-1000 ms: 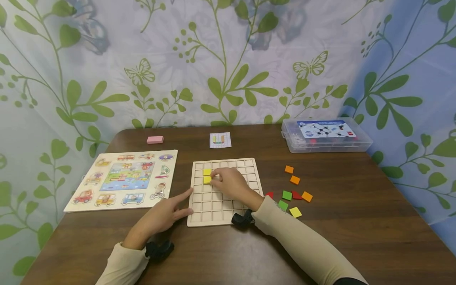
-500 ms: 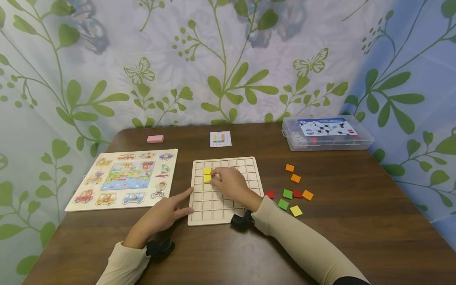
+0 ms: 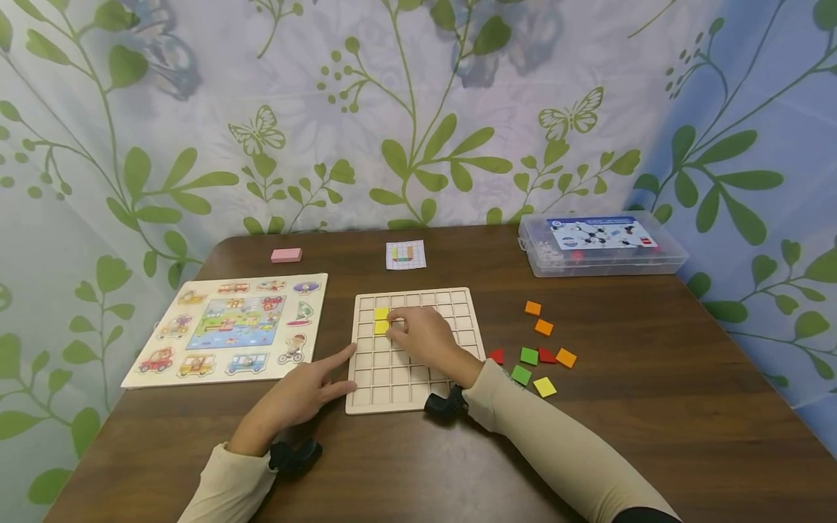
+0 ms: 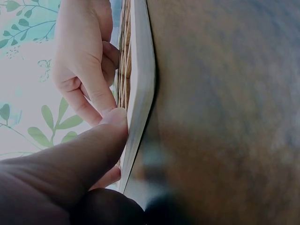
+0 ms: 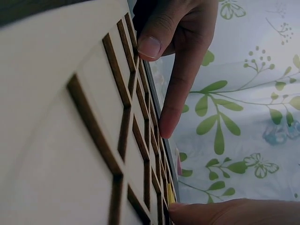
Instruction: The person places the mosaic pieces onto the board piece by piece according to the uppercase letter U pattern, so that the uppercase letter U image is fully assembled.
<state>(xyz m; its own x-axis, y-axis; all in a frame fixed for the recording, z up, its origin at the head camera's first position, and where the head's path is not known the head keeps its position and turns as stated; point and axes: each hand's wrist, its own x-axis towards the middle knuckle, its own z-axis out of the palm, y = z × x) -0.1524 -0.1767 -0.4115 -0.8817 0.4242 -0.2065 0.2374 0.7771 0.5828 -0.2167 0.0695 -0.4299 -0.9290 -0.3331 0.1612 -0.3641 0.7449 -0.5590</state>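
The grid board [image 3: 381, 378] is holding two yellow tiles [image 3: 381, 314] at ten o'clock; loose tiles [image 3: 529, 356] are waiting at three. Left hand [image 3: 297, 392] is resting spread; can't tell if right hand [image 3: 428, 338] is pinching.

Can't see pt. of grid board [image 3: 380, 395] under R hand [image 3: 428, 338]; can't read fine print [image 3: 598, 221] on box [image 3: 556, 266], board's 2 o'clock; lose L sleeve [image 3: 229, 483] off 7 o'clock edge.

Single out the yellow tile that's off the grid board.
It's the yellow tile on the table, just right of the nearer green tile; the other two yellow tiles are together on the grid board.
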